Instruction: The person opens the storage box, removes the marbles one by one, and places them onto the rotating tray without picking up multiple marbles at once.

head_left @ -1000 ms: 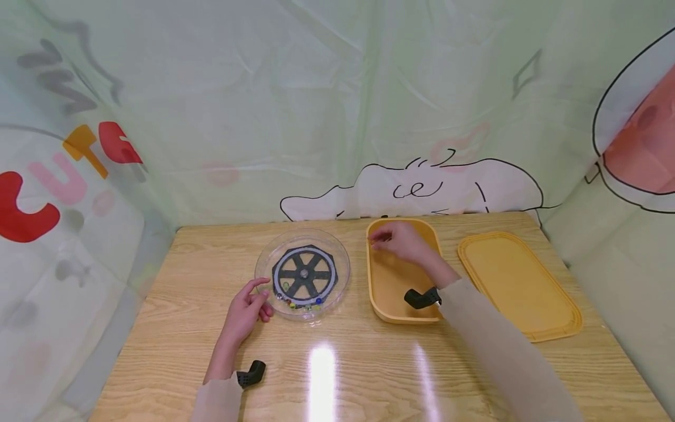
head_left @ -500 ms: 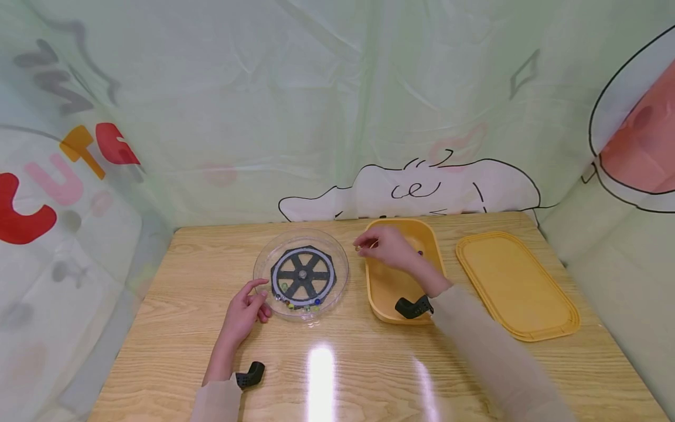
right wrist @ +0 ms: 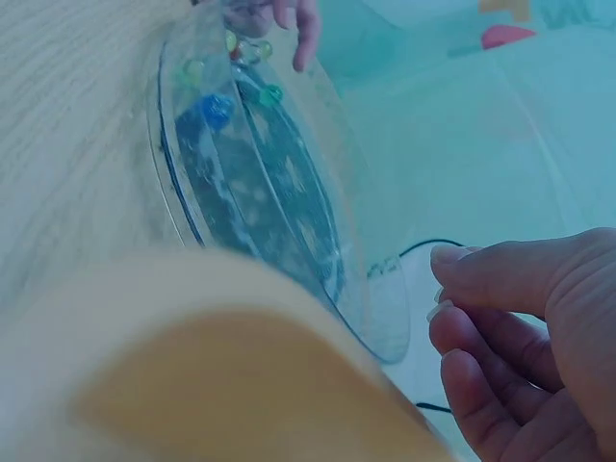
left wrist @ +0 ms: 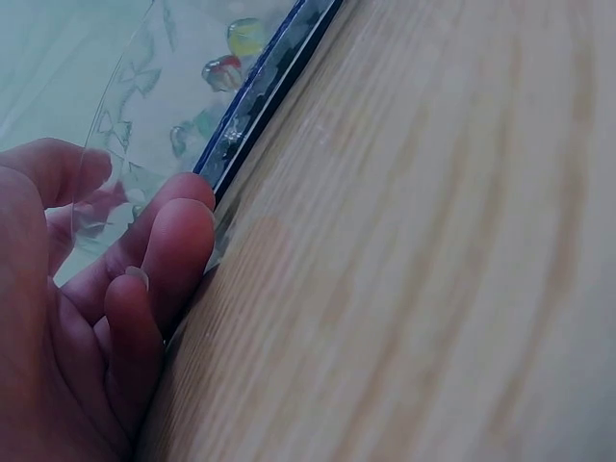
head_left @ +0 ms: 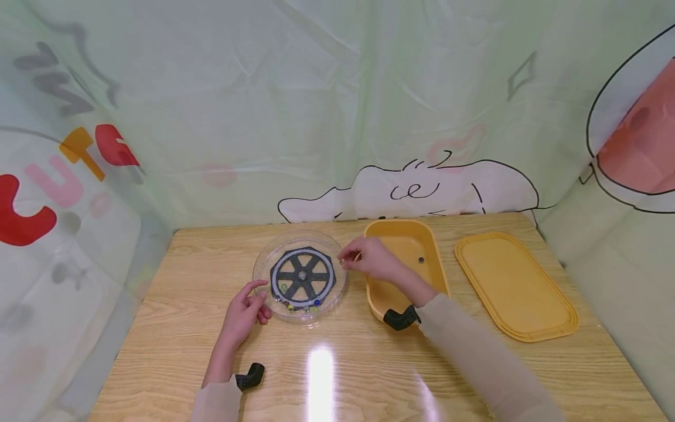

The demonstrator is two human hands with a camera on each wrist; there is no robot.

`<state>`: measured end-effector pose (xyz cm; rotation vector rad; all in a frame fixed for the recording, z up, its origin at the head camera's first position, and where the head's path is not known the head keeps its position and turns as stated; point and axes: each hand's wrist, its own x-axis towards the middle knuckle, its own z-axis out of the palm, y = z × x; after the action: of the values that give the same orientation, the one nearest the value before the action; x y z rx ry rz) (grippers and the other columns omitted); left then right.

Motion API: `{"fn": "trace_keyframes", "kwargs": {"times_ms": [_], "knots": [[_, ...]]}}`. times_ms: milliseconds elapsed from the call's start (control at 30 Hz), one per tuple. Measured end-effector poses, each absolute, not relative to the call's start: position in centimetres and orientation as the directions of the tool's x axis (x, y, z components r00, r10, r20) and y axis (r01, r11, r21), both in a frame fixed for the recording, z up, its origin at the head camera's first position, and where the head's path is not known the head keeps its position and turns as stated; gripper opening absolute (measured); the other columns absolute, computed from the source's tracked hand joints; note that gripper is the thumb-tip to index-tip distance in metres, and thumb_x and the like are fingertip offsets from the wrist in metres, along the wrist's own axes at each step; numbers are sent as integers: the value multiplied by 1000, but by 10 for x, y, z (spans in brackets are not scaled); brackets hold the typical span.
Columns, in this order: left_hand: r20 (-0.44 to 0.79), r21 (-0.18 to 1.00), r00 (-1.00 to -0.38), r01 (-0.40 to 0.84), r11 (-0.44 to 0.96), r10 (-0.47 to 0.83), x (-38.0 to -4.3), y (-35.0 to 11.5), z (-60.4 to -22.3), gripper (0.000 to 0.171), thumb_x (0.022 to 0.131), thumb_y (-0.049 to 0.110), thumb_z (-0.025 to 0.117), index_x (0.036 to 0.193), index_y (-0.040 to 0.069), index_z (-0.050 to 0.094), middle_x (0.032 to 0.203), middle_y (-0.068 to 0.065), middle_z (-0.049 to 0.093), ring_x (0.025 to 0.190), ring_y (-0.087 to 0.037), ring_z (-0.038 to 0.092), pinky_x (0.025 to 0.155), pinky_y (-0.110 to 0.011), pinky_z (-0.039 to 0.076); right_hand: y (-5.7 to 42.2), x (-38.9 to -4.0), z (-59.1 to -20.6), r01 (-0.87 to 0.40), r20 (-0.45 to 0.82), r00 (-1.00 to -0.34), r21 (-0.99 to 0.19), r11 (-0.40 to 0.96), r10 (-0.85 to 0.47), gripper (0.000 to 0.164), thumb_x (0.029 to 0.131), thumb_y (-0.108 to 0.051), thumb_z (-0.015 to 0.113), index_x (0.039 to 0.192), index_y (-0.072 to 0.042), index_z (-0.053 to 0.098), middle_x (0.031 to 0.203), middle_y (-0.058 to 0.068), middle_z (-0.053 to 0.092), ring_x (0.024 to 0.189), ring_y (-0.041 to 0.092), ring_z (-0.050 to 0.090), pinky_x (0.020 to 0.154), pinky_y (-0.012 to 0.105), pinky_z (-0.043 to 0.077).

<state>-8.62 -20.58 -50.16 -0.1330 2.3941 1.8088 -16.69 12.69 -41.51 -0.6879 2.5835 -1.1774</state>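
Note:
A round clear plastic dish (head_left: 341,287) stands on the table, a dark spoked wheel shape (head_left: 302,275) showing at its bottom. Several coloured glass marbles, among them a blue marble (head_left: 317,303), lie along its near side. My left hand (head_left: 245,310) holds the dish's left rim; in the left wrist view its fingers (left wrist: 178,241) are bent against the clear wall. Over the dish's right edge, my right hand (head_left: 371,258) pinches a small marble (head_left: 341,262) between thumb and fingertips; the fingers mostly hide it. One dark marble (head_left: 421,259) lies in the yellow tub (head_left: 403,227).
A flat yellow lid (head_left: 517,287) lies on the table (head_left: 369,369) to the right of the tub. A printed cloth (head_left: 316,117) hangs behind the table and along both sides. The tub's left wall stands close to the dish, under my right forearm.
My right hand has moved left out of the tub to the dish's right rim, with a small marble in its fingertips. The dark marble in the tub has come into sight. My left hand has stayed put.

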Motion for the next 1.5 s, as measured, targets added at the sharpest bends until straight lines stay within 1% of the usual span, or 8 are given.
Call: {"fn": "trace_keyframes", "kwargs": {"times_ms": [233,433,600,733,967,1033,1200,1500], "knots": [[-129,954,-992,-122,274,6,-85,-208,-511,30,103,20,56,133,16,58,70,-12,66,55,-24,60,56,-28,53,110,-164,-421,-384,-10,-832,-710,590,-554,16,88,-6,76,103,-4,76,94,-1,70,85,15,59,76,28,52],[-122,952,-993,-116,282,3,-84,-208,-511,29,103,19,56,132,17,59,70,-11,66,55,-24,60,56,-29,53,97,-161,-427,-427,-28,-790,-691,583,-612,16,89,-5,74,105,-2,75,93,-1,67,85,15,59,77,28,52],[-124,953,-992,-117,278,7,-83,-208,-511,30,103,19,56,133,14,58,70,-11,66,54,-22,60,56,-28,53,90,-158,-431,-414,-60,-796,-672,615,-602,17,89,-9,74,106,-6,75,92,-4,65,86,14,57,78,29,50],[-151,951,-988,-145,273,1,-84,-209,-509,31,104,19,55,134,14,58,70,-12,65,54,-22,60,57,-27,52,86,-158,-431,-417,-64,-797,-662,623,-601,16,90,-10,75,106,-9,75,92,-5,65,86,14,56,78,29,50],[-179,943,-984,-167,287,13,-79,-202,-483,34,104,11,52,137,4,54,72,-16,65,56,-24,60,58,-28,53,80,-156,-430,-410,-51,-796,-688,598,-604,17,90,-10,74,107,-6,75,90,-5,67,82,14,57,76,28,51],[-171,946,-985,-160,282,15,-79,-202,-486,33,104,13,53,136,5,55,72,-16,66,56,-24,60,58,-28,52,79,-155,-430,-399,-58,-797,-698,595,-602,18,90,-10,74,107,-6,75,90,-5,67,82,13,57,76,28,51],[-150,952,-989,-145,270,-2,-84,-208,-509,31,103,18,56,134,15,58,71,-13,66,55,-23,60,57,-28,52,78,-155,-431,-360,-83,-804,-720,593,-589,18,91,-10,74,108,-7,75,91,-5,68,83,14,58,77,28,52],[-136,954,-991,-133,270,-7,-85,-206,-507,29,103,18,56,131,17,59,70,-11,66,54,-24,60,56,-29,52,78,-154,-427,-339,-80,-804,-752,565,-589,17,92,-12,73,107,-6,74,89,-5,68,81,13,59,75,26,52]]}}
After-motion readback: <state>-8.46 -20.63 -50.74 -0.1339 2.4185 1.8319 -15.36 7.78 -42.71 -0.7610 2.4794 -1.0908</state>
